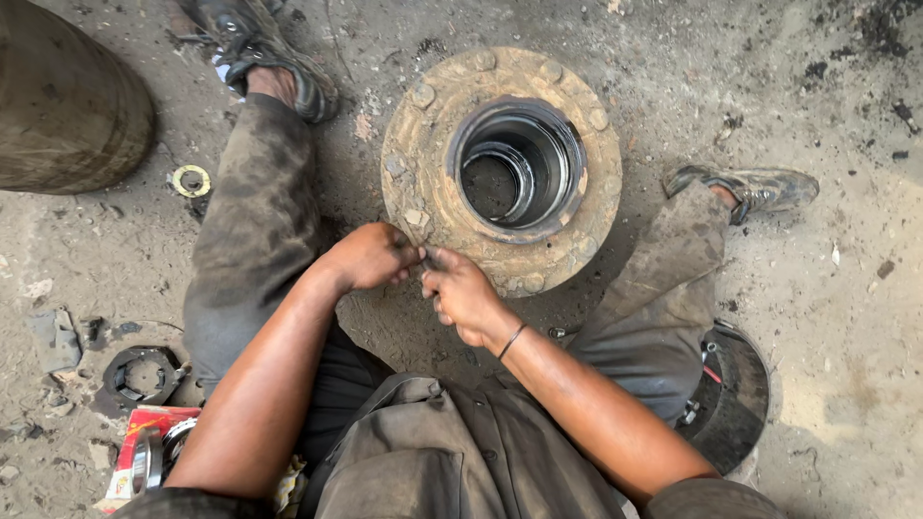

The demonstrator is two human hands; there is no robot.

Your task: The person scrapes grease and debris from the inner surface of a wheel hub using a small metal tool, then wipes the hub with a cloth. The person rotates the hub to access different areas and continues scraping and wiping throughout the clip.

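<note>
A single head-worn camera looks almost straight down from above the seated person, close over the lap. It faces the dirty grey concrete floor [846, 317], with the rusty round metal wheel hub [500, 168] just above the centre and the two bare hands [423, 274] meeting mid-picture. Both shoes reach the upper part; no second view exists, and the dark edges are perhaps shadowed.

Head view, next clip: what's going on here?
A person sits on a dirty concrete floor with legs spread around a large rusty wheel hub lying flat, its shiny bore facing up. Both hands meet at the hub's near rim: the left hand and right hand pinch something small and dark between their fingertips; what it is cannot be told. A yellowish ring and a black slotted nut lie on the floor to the left.
</note>
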